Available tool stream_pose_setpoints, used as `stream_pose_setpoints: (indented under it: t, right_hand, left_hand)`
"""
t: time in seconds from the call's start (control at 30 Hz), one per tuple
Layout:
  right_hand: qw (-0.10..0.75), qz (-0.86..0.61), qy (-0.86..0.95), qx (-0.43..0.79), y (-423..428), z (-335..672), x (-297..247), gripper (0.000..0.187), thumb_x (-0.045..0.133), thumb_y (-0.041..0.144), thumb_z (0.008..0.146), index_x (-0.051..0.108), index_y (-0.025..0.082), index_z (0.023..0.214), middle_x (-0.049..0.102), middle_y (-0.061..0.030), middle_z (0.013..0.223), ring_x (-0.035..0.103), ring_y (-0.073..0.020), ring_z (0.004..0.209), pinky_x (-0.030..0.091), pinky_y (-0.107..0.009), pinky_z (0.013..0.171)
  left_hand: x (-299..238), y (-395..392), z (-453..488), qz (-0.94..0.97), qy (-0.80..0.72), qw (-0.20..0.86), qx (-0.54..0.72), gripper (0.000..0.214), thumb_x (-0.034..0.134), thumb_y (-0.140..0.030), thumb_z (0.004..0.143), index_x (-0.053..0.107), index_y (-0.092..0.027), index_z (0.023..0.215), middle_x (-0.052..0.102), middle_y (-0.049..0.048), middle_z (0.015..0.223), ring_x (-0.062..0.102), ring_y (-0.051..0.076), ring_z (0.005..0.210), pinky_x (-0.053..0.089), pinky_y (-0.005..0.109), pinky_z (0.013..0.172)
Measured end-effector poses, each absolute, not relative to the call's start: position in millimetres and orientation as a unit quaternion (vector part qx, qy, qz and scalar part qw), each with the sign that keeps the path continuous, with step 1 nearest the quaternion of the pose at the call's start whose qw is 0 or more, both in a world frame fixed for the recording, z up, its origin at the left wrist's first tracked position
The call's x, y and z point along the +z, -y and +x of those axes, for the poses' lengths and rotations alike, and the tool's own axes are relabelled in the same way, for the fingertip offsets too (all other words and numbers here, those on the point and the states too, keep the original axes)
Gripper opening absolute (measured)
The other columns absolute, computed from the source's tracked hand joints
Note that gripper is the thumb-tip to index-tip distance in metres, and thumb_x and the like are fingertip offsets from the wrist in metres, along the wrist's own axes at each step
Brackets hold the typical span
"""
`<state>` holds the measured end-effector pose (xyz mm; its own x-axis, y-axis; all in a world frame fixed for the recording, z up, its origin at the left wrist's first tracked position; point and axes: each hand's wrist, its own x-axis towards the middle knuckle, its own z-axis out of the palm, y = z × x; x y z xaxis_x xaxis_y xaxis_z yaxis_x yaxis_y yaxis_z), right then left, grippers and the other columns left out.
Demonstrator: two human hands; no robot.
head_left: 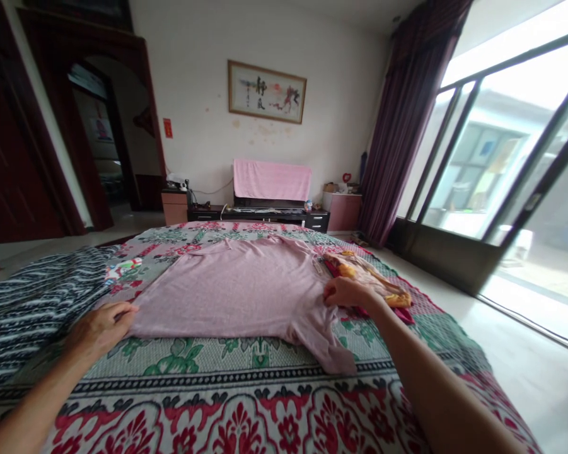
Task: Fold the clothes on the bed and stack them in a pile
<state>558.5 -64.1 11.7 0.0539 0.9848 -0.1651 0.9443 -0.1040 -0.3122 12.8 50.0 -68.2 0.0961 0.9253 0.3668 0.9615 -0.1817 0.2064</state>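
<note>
A pale pink T-shirt (236, 290) lies spread out sideways on a patterned blanket (246, 416), with its hem to the left and its neck end to the right. My left hand (104, 325) pinches the shirt's near left corner between thumb and fingers. Over at the shoulder end, my right hand (347, 294) is closed on the cloth near the collar. One short sleeve hangs toward me below that hand, slightly crumpled.
Folded yellow and red clothing (373, 280) lies just right of the shirt. A black-and-white striped cloth (38, 296) is heaped at left, beside a small colourful printed piece (123, 270). Beyond stand a low cabinet (316, 221) and a pink-draped screen (272, 180); glass doors (482, 164) are at right.
</note>
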Motion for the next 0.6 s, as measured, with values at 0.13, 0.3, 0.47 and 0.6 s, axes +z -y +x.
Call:
stream_pose_setpoints:
  t: [0.13,0.3,0.47,0.6]
  right_hand:
    - [0.021,-0.737,0.643,0.207,62.6,559.8,8.3,0.012,0.063,0.023,0.061,0.069,0.018,0.070,0.058,0.0001,0.055,0.051,-0.0123,0.050,0.038,-0.023,0.047]
    - [0.055,-0.762,0.590,0.263,67.3,547.7,10.0,0.004,0.060,0.019,0.061,0.062,0.016,0.058,0.059,-0.0041,0.055,0.055,-0.0156,0.050,0.046,-0.027,0.049]
    - [-0.004,-0.763,0.573,0.299,70.4,544.3,16.8,0.008,0.058,0.008,0.057,0.059,0.014,0.053,0.058,-0.0050,0.049,0.056,-0.0157,0.048,0.047,-0.027,0.050]
    - [-0.022,-0.767,0.564,0.306,74.8,553.4,22.2,0.006,0.059,0.009,0.058,0.060,0.014,0.054,0.058,-0.0038,0.048,0.053,-0.0128,0.044,0.045,-0.025,0.047]
  left_hand:
    - [-71.2,-51.8,10.0,-0.735,0.644,0.041,-0.208,0.035,0.041,-0.037,0.078,0.072,-0.024,0.088,0.071,0.0014,0.106,0.065,0.017,0.089,0.046,0.021,0.076]
    - [-69.9,-56.0,8.4,-0.732,0.656,0.023,-0.183,0.038,0.041,-0.038,0.079,0.072,-0.022,0.094,0.069,0.0038,0.112,0.065,0.019,0.091,0.047,0.025,0.077]
    - [-63.6,-59.5,8.0,-0.730,0.669,0.002,-0.141,0.037,0.041,-0.039,0.079,0.072,-0.026,0.095,0.070,0.0006,0.110,0.065,0.017,0.089,0.047,0.023,0.076]
    - [-63.9,-56.8,10.0,-0.724,0.674,0.008,-0.146,0.039,0.040,-0.040,0.078,0.072,-0.025,0.096,0.068,0.0007,0.113,0.064,0.016,0.090,0.046,0.021,0.074]
